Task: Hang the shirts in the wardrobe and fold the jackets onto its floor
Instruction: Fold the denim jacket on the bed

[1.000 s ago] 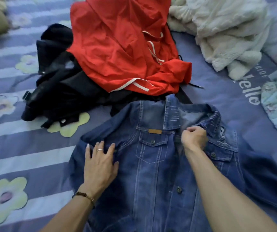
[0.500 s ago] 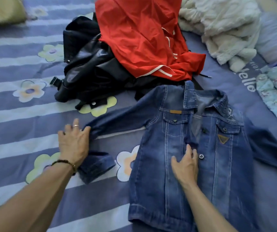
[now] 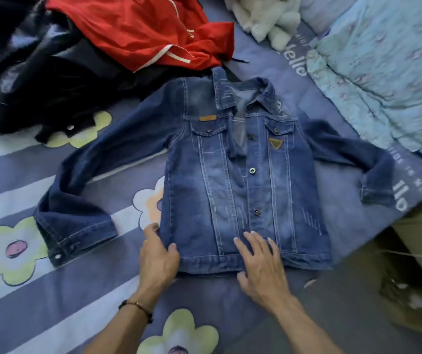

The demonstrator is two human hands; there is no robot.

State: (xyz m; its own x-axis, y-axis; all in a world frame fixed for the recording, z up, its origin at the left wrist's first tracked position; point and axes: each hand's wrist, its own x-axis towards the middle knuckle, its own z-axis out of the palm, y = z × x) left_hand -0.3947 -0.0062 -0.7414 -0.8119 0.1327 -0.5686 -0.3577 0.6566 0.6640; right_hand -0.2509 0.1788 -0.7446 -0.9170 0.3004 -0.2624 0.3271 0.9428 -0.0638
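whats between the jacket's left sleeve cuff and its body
In the head view, only bare bedsheet lies between the denim jacket body and that cuff, showing a printed flower.

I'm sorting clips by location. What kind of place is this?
Probably a bedroom: the denim jacket lies on a bed's flowered sheet, beside a quilted blanket.
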